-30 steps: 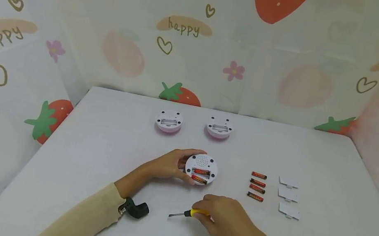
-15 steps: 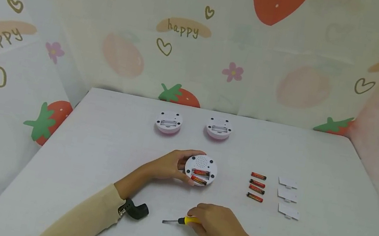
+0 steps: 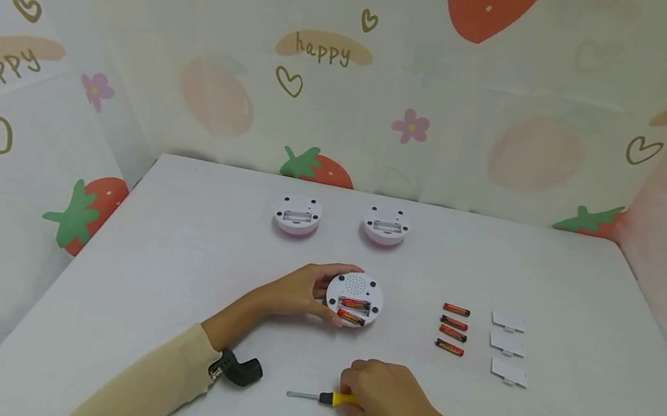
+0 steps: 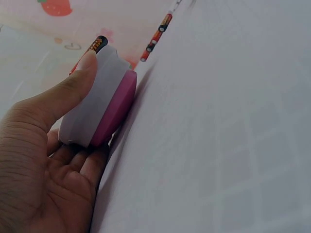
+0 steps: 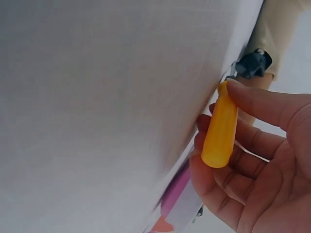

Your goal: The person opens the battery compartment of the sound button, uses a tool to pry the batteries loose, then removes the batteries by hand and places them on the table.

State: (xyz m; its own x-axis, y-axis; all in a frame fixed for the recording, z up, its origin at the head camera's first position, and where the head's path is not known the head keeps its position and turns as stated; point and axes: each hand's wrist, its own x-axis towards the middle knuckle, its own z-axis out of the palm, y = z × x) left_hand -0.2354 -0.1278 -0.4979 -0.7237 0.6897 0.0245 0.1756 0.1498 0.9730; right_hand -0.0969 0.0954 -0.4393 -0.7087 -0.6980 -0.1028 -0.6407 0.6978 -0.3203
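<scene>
My left hand [image 3: 293, 291] grips a round white-and-pink battery device [image 3: 356, 285] from its left side, thumb at the near rim. Its underside faces up, showing speaker holes and a battery compartment. One red battery [image 3: 355, 304] lies in the compartment; another red battery [image 3: 350, 317] sits tilted at the near edge, beside the thumb. In the left wrist view, the pink half of the device [image 4: 115, 109] rests close over the table. Nearer the front, my right hand [image 3: 390, 401] holds a screwdriver [image 3: 326, 398] by its yellow handle [image 5: 221, 128]. Its shaft points left, low over the tabletop.
Two similar devices, one on the left [image 3: 297, 215] and one on the right [image 3: 386, 226], stand at the back with bare compartments. Several loose batteries [image 3: 454, 323] lie in a column to the right. Beyond them are three white battery covers [image 3: 506, 344].
My right hand has moved slightly toward the front with the screwdriver, lowering it, and the shaft has turned to lie level across the view. The left hand and the device have stayed put.
</scene>
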